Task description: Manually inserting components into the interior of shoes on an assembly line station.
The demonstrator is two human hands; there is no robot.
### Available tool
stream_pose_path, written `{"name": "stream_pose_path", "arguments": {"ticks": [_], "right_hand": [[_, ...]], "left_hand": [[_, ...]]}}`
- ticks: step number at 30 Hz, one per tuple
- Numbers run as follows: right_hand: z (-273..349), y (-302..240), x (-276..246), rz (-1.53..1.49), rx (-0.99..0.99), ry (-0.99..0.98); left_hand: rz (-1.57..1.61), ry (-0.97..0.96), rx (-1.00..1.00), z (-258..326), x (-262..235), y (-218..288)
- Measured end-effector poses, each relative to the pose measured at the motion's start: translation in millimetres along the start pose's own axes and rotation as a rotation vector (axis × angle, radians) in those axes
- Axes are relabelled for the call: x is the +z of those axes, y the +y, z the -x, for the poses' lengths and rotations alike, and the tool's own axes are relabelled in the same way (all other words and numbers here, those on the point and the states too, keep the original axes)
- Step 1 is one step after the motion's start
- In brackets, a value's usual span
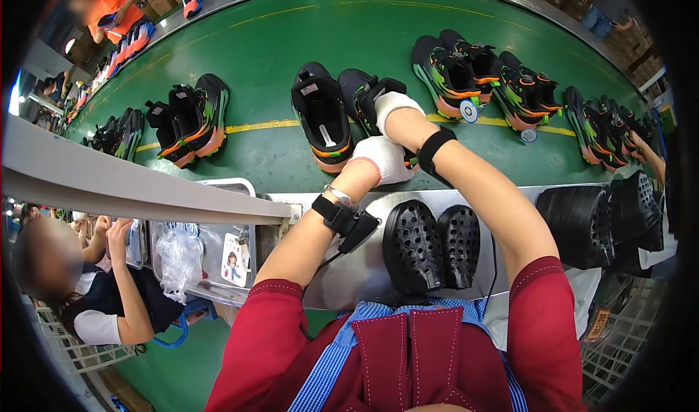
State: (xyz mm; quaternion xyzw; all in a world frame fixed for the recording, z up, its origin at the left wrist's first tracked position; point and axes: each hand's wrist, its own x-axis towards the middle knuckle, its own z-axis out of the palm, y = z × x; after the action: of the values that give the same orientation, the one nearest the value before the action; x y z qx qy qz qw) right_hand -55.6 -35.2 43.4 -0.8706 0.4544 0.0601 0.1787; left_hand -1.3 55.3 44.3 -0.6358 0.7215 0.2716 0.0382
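On the green surface, both my hands, in white gloves, work on a black sneaker with green and orange trim (358, 90). My right hand (397, 111) is closed around its upper by the opening. Lower down, my left hand (384, 159) grips the heel end, and its fingertips are partly hidden. A matching sneaker (314, 105) stands just left of it with its opening toward me. Below my hands, two black perforated shoe-shaped forms (413, 241) lie on the metal ledge (349, 266).
More sneaker pairs stand along the line to the left (191, 117) and right (455, 70). A grey bar (145, 175) crosses at left above a metal tray (251, 248) with plastic bags. Black forms (575, 223) are stacked at right. A co-worker (109, 295) sits at left.
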Motion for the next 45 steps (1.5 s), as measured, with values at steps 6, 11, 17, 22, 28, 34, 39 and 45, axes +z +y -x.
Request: {"name": "stream_pose_path", "arguments": {"ticks": [6, 11, 17, 22, 28, 34, 39, 45], "right_hand": [[-1, 6, 5, 0.208, -0.083, -0.085], [13, -26, -26, 0.329, -0.073, -0.029], [7, -24, -28, 0.273, -0.084, 0.016], [10, -5, -23, 0.232, -0.056, 0.062], [66, 6, -40, 0.159, -0.243, -0.119], [98, 7, -39, 0.075, -0.486, -0.062], [103, 9, -22, 0.489, -0.348, 0.048], [110, 11, -39, 0.326, -0.212, -0.068]], "left_hand": [[-0.052, 0.052, 0.046, -2, 11, -7], [0.04, -0.166, -0.01, -4, -4, -11], [0.091, -0.31, -0.102, -8, -18, -3], [0.031, -0.23, -0.1, -13, -11, 3], [0.191, -0.132, -0.164, 4, -5, -7], [0.282, 0.248, -0.044, 38, 13, -22], [0.185, 0.757, -0.071, 92, -28, -11], [-0.174, 0.545, -0.457, 58, -16, -48]]}}
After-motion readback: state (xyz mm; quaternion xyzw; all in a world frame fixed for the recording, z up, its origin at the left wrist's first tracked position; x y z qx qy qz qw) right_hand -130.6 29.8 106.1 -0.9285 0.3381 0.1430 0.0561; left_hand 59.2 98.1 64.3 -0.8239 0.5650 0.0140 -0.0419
